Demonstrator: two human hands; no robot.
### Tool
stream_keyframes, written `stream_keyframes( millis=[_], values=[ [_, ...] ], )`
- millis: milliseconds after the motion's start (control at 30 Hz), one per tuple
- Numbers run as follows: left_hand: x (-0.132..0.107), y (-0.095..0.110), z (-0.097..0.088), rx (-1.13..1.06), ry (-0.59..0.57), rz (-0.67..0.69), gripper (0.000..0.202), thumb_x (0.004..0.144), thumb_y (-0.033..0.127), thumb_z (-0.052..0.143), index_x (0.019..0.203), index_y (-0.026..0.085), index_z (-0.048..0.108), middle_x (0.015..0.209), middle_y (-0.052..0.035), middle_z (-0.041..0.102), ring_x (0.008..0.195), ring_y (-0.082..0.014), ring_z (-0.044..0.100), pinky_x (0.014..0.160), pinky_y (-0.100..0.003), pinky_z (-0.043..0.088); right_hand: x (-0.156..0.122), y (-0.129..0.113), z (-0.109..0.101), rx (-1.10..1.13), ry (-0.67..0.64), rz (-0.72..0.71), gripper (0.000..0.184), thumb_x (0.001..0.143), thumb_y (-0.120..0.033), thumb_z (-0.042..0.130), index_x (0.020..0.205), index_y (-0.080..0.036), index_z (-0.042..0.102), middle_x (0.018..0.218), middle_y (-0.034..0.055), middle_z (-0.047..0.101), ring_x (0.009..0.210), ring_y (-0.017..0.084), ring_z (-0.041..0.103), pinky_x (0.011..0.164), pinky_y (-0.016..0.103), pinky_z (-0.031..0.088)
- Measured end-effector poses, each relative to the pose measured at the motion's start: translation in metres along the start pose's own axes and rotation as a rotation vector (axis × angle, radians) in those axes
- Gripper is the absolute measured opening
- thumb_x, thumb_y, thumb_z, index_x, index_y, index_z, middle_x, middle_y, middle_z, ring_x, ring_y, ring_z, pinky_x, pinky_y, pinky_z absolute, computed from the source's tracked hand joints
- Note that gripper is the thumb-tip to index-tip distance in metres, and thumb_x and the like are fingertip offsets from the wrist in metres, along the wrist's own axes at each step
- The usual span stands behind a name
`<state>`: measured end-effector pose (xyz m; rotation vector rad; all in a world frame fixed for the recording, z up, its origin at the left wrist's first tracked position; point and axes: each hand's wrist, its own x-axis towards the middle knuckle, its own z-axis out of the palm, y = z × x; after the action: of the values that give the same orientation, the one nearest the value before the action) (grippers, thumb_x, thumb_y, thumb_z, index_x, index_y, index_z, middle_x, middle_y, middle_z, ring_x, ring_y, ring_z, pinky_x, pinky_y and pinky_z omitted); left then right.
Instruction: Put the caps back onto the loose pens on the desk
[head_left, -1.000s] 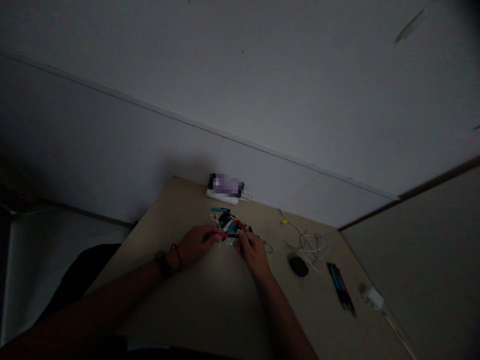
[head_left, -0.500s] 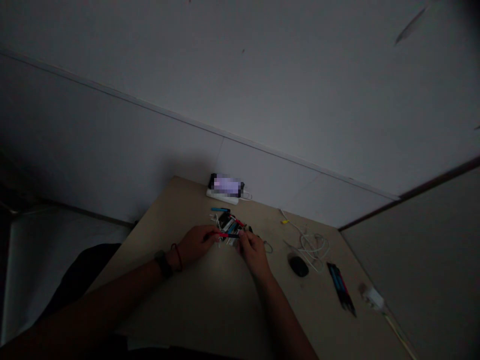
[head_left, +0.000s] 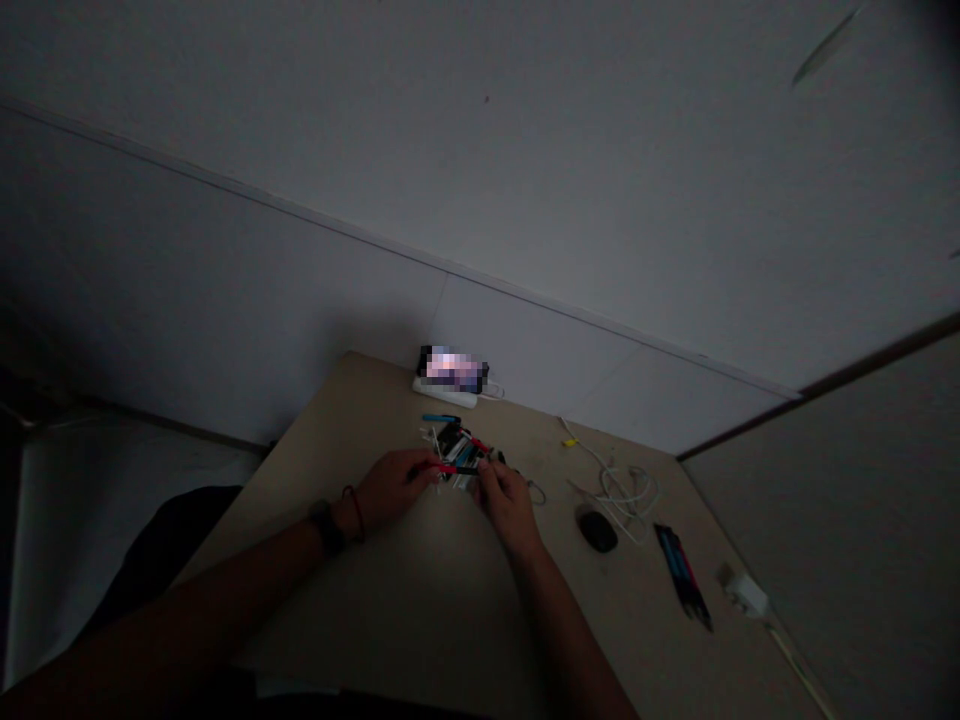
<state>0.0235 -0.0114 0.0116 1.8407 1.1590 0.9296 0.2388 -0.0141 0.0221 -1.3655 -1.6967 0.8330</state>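
Note:
A red and black pen (head_left: 456, 469) is stretched level between my two hands, above the front of a heap of pen parts (head_left: 459, 446). My left hand (head_left: 395, 487) is closed on its red end, with a dark watch and a red cord at the wrist. The fingers of my right hand (head_left: 507, 500) pinch its black end. Black, white, blue and red pieces make up the heap, and my fingers hide some of them. A blue pen (head_left: 440, 418) lies just behind the heap.
A phone (head_left: 453, 370) with a blurred screen leans on a white block (head_left: 444, 392) by the wall. To the right are a black mouse (head_left: 598, 531), a coiled white cable (head_left: 628, 495), a row of pens (head_left: 682, 577) and a white plug (head_left: 746, 594) near the table edge.
Both hands keep nearly the same place and hold on the red and black pen. The picture on the phone screen has changed.

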Motion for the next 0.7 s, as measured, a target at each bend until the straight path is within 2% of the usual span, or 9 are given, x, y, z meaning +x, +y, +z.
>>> stream_keyframes(
  millis=[167, 700],
  values=[
    [0.0, -0.0002, -0.0005, 0.002, -0.002, 0.001, 0.027, 0.092, 0.036, 0.053, 0.099, 0.018, 0.073, 0.088, -0.0045, 0.074, 0.078, -0.018, 0.063, 0.07, -0.027, 0.045, -0.0002, -0.0024, 0.0002, -0.01, 0.009, 0.005, 0.055, 0.094, -0.06, 0.044, 0.056, -0.021, 0.052, 0.051, -0.0014, 0.051, 0.051, 0.015, 0.048, 0.052, 0.026, 0.037],
    [0.0009, -0.0015, -0.0014, 0.008, -0.025, 0.003, 0.027, 0.092, 0.037, 0.054, 0.099, 0.018, 0.072, 0.089, -0.0045, 0.073, 0.079, -0.0183, 0.062, 0.071, -0.027, 0.044, -0.0003, -0.0038, 0.0004, 0.003, 0.005, 0.019, 0.056, 0.094, -0.062, 0.044, 0.057, -0.021, 0.052, 0.05, -0.0022, 0.049, 0.05, 0.014, 0.047, 0.051, 0.026, 0.035]
  ],
)
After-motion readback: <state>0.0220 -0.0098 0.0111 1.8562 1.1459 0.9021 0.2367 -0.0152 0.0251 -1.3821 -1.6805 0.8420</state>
